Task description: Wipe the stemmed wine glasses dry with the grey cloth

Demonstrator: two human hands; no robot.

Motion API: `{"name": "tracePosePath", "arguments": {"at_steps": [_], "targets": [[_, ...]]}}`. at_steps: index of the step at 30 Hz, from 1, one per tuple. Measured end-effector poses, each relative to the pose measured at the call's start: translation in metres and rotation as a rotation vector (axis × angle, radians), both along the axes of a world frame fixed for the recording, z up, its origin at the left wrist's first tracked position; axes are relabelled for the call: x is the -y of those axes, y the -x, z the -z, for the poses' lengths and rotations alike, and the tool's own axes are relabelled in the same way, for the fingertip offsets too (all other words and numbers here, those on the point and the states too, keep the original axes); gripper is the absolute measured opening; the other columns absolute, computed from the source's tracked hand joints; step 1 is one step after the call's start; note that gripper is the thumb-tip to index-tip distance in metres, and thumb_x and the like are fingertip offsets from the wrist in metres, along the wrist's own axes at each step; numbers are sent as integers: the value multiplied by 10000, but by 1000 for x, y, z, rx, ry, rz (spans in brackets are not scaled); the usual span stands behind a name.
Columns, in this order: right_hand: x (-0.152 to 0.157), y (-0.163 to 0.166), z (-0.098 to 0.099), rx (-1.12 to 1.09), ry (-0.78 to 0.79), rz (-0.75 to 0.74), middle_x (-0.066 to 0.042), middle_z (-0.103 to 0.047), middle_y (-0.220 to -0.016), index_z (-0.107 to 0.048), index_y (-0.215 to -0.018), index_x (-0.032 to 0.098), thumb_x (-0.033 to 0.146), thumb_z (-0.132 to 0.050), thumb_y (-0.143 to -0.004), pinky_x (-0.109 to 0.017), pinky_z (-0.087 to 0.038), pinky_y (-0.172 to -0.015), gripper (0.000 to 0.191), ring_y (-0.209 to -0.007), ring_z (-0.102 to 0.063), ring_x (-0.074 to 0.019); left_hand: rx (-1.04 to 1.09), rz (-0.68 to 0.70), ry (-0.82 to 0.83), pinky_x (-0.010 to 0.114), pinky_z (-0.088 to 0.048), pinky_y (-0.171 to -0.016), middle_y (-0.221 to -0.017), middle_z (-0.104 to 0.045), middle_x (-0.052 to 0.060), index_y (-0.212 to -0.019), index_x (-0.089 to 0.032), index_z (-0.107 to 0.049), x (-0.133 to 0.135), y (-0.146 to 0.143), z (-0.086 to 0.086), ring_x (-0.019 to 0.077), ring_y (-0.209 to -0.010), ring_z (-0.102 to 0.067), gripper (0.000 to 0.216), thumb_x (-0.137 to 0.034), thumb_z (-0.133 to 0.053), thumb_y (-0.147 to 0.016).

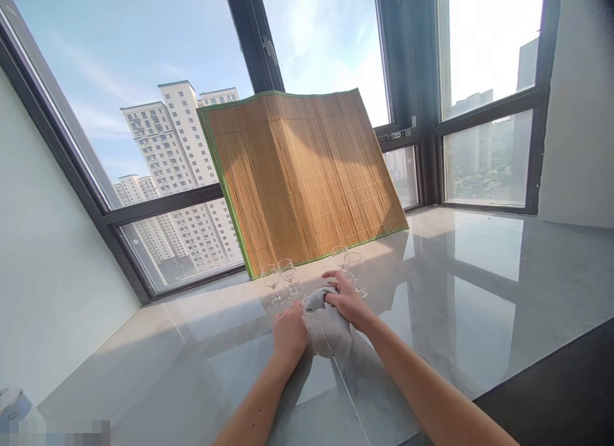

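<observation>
A grey cloth (316, 299) is bunched between my two hands, low over the glossy tiled surface. My right hand (349, 300) grips it from the right, thumb and fingers pressed into the folds. My left hand (290, 331) is closed at the cloth's left edge, and whatever lies inside its curled fingers is hidden. Just beyond my left hand stand two clear stemmed glasses, a left one (270, 278) and a right one (288, 276). Behind my right hand are two more, a nearer glass (355, 267) and a farther glass (340, 255), partly covered by the hand.
A bamboo mat (307, 177) with green edging leans against the dark window frame (412, 81) behind the glasses. The grey tiled ledge (215, 369) reflects the windows and ends at a dark edge on the right. A pale, partly blurred object (13, 404) sits at the lower left.
</observation>
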State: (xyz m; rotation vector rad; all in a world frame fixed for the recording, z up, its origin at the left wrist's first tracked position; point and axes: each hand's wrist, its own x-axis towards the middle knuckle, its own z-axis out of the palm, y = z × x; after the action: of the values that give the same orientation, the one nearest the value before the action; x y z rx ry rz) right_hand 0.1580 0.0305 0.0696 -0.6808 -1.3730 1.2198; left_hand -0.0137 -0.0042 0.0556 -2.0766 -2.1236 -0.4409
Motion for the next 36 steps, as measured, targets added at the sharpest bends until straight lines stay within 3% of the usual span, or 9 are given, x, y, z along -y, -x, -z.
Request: {"name": "tracePosePath", "arguments": {"at_steps": [5, 11, 16, 20, 23, 28, 32, 34, 36], "targets": [[-2, 3, 2, -116, 26, 81, 30, -637, -751, -479, -1083, 236, 207, -565, -656, -250, -428, -513, 436, -590, -581, -156, 116, 19, -21, 320, -392, -824, -931, -713, 83, -1112, -181, -607, 2, -4, 0, 223, -932, -655, 311, -108, -389, -903], [-5, 5, 0, -169, -92, 383, 4, -651, -803, -441, -1110, 235, 207, -568, -678, -271, -459, -605, 452, -701, -609, -175, 310, 74, -71, 302, -426, -808, -948, -716, 60, -1107, -216, -610, -2, -4, 7, 206, -915, -657, 319, -101, -415, -882], [-10, -3, 0, -73, -132, 603, -14, -653, -874, -448, -1126, 238, 200, -537, -678, -312, -477, -724, 458, -826, -630, -198, 638, 139, -46, 267, -462, -679, -786, -672, 23, -1134, -180, -577, -11, -3, 18, 157, -707, -629, 292, -213, -364, -938], [-12, 7, 12, 159, -137, 432, 36, -616, -743, -477, -1089, 232, 159, -492, -595, -285, -429, -644, 499, -656, -571, -165, 779, 253, -88, 278, -502, -772, -918, -696, 47, -1168, -178, -572, -17, -2, 23, 154, -818, -654, 303, -279, -410, -933], [-9, 15, 16, 181, -97, 263, 49, -581, -701, -474, -1073, 225, 152, -473, -545, -256, -387, -572, 533, -597, -524, -147, 773, 282, -107, 303, -502, -862, -1044, -705, 69, -1258, -194, -545, -17, -2, 25, 168, -926, -661, 369, -258, -460, -904], [-1, 7, 3, 62, 109, 160, 50, -562, -706, -482, -1084, 212, 187, -551, -563, -236, -346, -504, 526, -554, -491, -131, 960, 302, -85, 336, -523, -753, -889, -707, 54, -1372, -174, -424, -18, 0, 30, 191, -790, -667, 532, -418, -502, -905], [1, 0, -3, -2, 173, 122, 33, -577, -742, -518, -1120, 204, 197, -598, -582, -240, -357, -518, 544, -566, -504, -128, 950, 300, -89, 311, -499, -687, -807, -669, 38, -1050, -180, -579, -23, 4, 35, 184, -721, -639, 347, -479, -488, -901], [1, 2, -2, 17, 171, 101, 25, -598, -774, -517, -1142, 218, 171, -595, -562, -243, -367, -529, 587, -590, -523, -134, 814, 318, -110, 327, -492, -742, -802, -655, 42, -887, -184, -594, -26, 5, 37, 189, -763, -626, 267, -407, -452, -919], [1, 5, 0, 19, 179, 66, 7, -638, -847, -491, -1186, 234, 137, -583, -534, -250, -396, -558, 665, -637, -557, -145, 712, 380, -132, 351, -483, -836, -886, -663, 58, -880, -187, -615, -29, 6, 39, 201, -868, -619, 249, -341, -425, -926]]}}
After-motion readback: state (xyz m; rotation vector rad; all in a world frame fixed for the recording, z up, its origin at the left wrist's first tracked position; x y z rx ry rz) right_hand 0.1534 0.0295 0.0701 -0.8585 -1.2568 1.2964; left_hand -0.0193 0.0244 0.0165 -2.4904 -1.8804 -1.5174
